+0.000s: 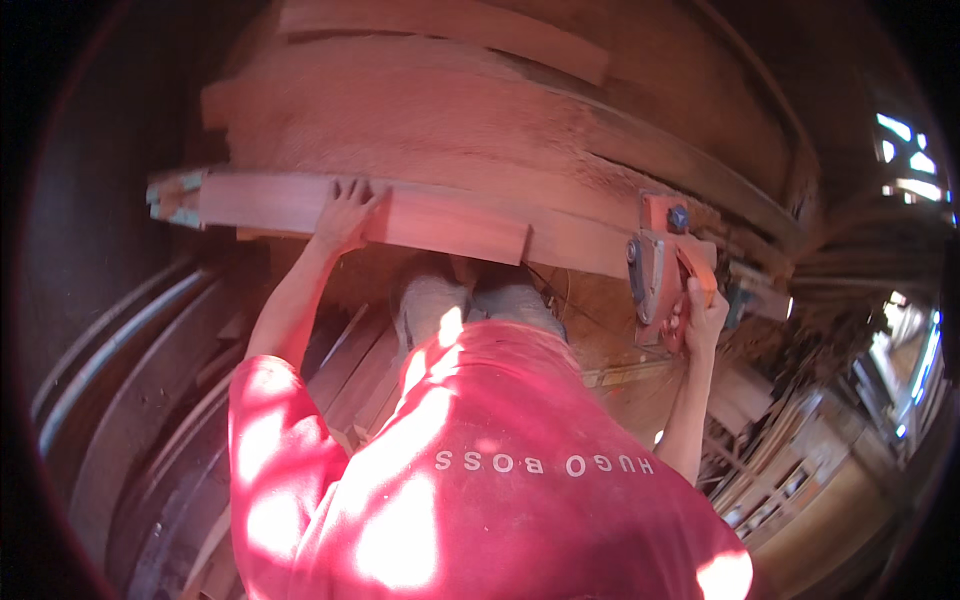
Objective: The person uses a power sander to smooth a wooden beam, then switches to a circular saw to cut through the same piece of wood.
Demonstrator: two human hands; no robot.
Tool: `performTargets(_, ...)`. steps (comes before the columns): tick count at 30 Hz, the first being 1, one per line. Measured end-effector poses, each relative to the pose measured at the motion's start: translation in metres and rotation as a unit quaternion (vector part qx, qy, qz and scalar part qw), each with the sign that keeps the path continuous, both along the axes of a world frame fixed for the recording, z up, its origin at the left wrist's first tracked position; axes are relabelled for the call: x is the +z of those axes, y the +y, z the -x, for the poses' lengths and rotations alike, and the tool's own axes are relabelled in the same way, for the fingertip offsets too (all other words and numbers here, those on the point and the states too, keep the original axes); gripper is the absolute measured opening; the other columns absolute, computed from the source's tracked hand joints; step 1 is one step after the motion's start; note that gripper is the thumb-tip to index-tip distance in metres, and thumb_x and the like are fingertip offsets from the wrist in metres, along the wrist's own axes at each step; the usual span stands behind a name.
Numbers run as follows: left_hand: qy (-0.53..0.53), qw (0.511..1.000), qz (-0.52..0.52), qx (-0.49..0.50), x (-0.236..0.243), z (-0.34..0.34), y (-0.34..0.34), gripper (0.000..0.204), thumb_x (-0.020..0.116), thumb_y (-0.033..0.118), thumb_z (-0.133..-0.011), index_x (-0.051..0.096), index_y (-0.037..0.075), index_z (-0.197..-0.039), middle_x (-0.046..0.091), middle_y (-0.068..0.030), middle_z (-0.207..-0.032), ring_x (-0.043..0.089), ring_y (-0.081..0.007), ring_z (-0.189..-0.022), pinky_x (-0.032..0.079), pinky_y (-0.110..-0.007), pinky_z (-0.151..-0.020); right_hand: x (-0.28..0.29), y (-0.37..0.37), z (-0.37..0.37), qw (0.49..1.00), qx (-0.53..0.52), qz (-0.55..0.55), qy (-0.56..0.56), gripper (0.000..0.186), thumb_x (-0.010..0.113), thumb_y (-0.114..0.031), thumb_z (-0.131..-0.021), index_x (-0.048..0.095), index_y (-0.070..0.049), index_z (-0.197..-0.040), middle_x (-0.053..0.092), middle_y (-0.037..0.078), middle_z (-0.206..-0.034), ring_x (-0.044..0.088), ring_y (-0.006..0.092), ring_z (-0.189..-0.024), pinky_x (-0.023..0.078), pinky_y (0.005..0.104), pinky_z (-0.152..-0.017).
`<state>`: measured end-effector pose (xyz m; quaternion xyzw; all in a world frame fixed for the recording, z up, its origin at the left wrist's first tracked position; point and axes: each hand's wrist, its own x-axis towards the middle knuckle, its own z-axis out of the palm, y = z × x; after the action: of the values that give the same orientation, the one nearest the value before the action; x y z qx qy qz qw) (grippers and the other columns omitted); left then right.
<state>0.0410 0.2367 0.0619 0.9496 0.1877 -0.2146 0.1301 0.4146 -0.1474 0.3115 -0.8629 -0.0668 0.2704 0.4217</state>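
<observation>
Shadow and glare obscure the timber (790,480) at lower right; detail cannot be verified. Loose planks (365,385) lie at lower left. On the bench (400,120), left of centre, the board (455,220) sits beneath my left grip (348,215), spread and unclenched. My right grip (703,308) grasps the power tool (656,272), centre right.

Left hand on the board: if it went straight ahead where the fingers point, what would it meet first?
Just past the far edge of the board, the left hand would probably meet the dusty work surface; the height drop is unclear.
</observation>
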Motion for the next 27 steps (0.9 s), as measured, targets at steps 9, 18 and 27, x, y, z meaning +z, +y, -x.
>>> performTargets(9, 0.074, 0.921, 0.38, 0.028, 0.005, -0.107, -0.034, 0.085, 0.092, 0.017, -0.058, 0.061, 0.005, -0.136, 0.069, -0.0174, -0.116, 0.066, -0.0271, -0.11, 0.053, -0.039, -0.09, 0.008, -0.206, 0.013, 0.973, -0.207, -0.097, 0.01, 0.05, 0.065, -0.042, -0.099, 0.063, 0.006, -0.114, 0.053, 0.003, -0.06, 0.051, 0.0121, -0.045, 0.041, 0.0262, -0.042)
performTargets(18, -0.014, 0.996, 0.077, 0.035, 0.029, -0.137, -0.106, 0.064, 0.082, 0.027, -0.069, 0.063, 0.012, -0.128, 0.069, -0.015, -0.117, 0.067, -0.0367, -0.104, 0.054, -0.047, -0.086, -0.057, -0.333, 0.027, 0.945, -0.299, -0.016, -0.129, 0.043, 0.069, -0.037, -0.097, 0.068, 0.005, -0.102, 0.065, 0.005, -0.074, 0.056, 0.0117, -0.059, 0.046, 0.0304, -0.055)
performTargets(27, -0.025, 0.998, 0.049, -0.032, 0.031, -0.178, -0.149, 0.069, 0.083, 0.038, -0.07, 0.058, 0.016, -0.13, 0.067, -0.0111, -0.124, 0.066, -0.0336, -0.112, 0.051, -0.049, -0.093, -0.118, -0.403, 0.122, 0.862, -0.504, -0.014, 0.051, 0.04, 0.07, -0.036, -0.097, 0.071, 0.004, -0.098, 0.064, 0.004, -0.071, 0.058, 0.0121, -0.065, 0.049, 0.0284, -0.062)
